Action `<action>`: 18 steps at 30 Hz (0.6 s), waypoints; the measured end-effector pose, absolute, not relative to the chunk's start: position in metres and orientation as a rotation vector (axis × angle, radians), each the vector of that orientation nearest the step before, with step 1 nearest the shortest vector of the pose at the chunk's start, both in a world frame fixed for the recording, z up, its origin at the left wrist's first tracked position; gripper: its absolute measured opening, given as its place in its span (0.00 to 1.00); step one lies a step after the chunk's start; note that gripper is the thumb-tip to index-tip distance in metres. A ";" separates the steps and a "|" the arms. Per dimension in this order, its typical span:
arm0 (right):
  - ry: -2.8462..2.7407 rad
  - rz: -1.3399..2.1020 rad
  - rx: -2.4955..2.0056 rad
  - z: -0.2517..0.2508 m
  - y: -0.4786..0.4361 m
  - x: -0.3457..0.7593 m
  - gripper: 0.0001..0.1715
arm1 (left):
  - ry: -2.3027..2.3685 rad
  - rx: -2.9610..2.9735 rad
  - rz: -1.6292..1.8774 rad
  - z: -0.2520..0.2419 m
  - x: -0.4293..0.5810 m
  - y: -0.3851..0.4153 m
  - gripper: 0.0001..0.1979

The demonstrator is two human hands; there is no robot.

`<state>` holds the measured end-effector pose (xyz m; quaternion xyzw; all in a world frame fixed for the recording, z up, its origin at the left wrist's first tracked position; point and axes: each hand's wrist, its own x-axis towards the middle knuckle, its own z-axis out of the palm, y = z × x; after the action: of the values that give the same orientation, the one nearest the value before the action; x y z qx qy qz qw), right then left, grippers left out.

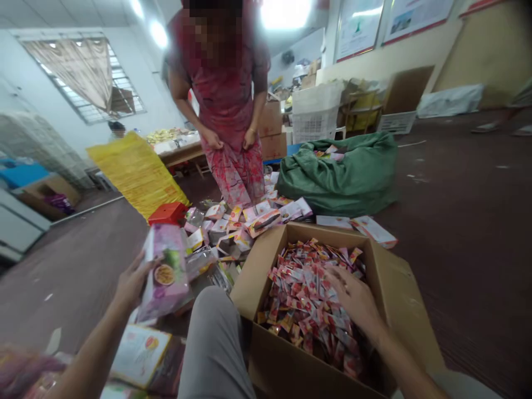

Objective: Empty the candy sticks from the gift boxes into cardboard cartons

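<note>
My left hand (pixel 135 280) grips the side of a pink and purple printed box (pixel 168 271) with a round food picture and green leaves on its front. To the right, my right hand (pixel 353 293) reaches over the wall of a large cardboard carton (pixel 399 293), fingers stretched out and loosely apart at the sachets. Many small pink, red and orange sachets (pixel 307 288) fill that carton. Whether the fingertips press on any sachet is hard to see. Below my left forearm lies a white and yellow box (pixel 141 354).
Torn and flattened small packs (pixel 249 219) are heaped beyond my knee. A person in a red patterned dress (pixel 228 122) stands behind the heap. A green sack (pixel 341 177) sits at right, with a yellow sack (pixel 137 172) and a red box (pixel 167 213) at left.
</note>
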<state>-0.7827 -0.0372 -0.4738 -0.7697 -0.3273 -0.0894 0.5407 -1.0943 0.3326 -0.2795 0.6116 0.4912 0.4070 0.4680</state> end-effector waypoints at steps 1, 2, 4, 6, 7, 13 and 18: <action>-0.845 -0.331 -1.785 -0.469 -0.032 -0.792 0.25 | 1.125 1.508 0.925 -0.277 -1.072 0.316 0.41; -0.921 -0.445 -1.736 -0.464 -0.027 -0.803 0.23 | 0.993 1.553 0.854 -0.279 -1.048 0.298 0.43; -1.109 -0.589 -1.648 -0.455 -0.019 -0.829 0.21 | 0.776 1.649 0.661 -0.297 -1.004 0.257 0.45; -1.310 -0.618 -1.604 -0.447 -0.014 -0.854 0.23 | 0.641 1.718 0.384 -0.330 -0.966 0.218 0.41; -1.388 -0.597 -1.614 -0.446 -0.014 -0.864 0.24 | 0.589 1.748 0.281 -0.350 -0.953 0.203 0.38; -1.557 -0.062 -1.991 -0.466 -0.023 -0.880 0.20 | 0.583 1.873 -0.043 -0.448 -0.932 0.164 0.39; -1.697 0.171 -2.005 -0.484 -0.028 -0.877 0.09 | 0.669 1.838 -0.190 -0.454 -0.932 0.183 0.37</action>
<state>-0.8767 -0.0278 -0.4837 -0.7370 -0.6240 0.0628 0.2520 -0.9321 0.1831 -0.4539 0.7781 0.2831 -0.0803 0.5549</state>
